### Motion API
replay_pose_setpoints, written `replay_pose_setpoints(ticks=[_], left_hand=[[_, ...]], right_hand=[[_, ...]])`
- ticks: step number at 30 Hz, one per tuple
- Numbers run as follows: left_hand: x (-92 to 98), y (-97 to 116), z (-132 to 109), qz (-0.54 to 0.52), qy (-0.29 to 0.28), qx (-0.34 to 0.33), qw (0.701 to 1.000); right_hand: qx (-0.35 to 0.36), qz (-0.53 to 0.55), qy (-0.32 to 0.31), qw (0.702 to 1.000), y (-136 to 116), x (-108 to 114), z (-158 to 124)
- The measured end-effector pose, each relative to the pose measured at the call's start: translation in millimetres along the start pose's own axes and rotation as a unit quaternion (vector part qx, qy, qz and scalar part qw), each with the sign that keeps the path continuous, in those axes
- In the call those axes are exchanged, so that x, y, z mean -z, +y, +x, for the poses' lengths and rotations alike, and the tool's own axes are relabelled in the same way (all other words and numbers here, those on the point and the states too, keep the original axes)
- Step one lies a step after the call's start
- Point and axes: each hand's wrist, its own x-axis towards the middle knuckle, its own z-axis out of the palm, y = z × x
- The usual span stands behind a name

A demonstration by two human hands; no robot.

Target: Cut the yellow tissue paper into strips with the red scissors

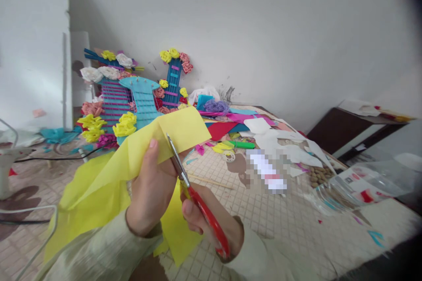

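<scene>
A long folded strip of yellow paper [186,129] is pinched in my left hand [153,189], thumb on its near face. Below and to the left, more of the yellow sheet hangs down onto the table. My right hand [211,213] grips the red handles of a pair of scissors [186,178]. The scissors' blades point up and away, with their tips against the strip just right of my left thumb. Another yellow piece [180,232] lies under my wrists.
Blue and purple craft pieces with paper flowers [143,99] stand against the wall. A white glue gun [6,171] and cables are at left. Paper scraps [283,145], a green cutter [243,145] and a clear plastic bottle [359,184] lie to the right.
</scene>
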Motion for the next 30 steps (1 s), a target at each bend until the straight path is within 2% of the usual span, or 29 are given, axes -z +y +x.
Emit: replay_pose_setpoints(ticks=[6,14,20,30], left_hand=[[-1.7,1.6,0.1,-0.003,-0.011,0.009,1.000],[-2.0,3.2,0.5,-0.022,-0.015,0.025,0.999],[-4.0,3.5,0.4,-0.023,-0.019,-0.003,1.000],[-2.1,3.2,-1.4,-0.014,-0.004,0.012,1.000]], right_hand=[[0.015,0.011,-0.012,1.000,0.5,0.2,0.9],[-0.019,0.054,-0.002,0.998,-9.9,2.7,2.3],[-0.046,0.057,0.003,0.997,-13.8,3.3,3.5],[-0.001,0.029,-0.010,1.000,-7.4,4.0,2.5]])
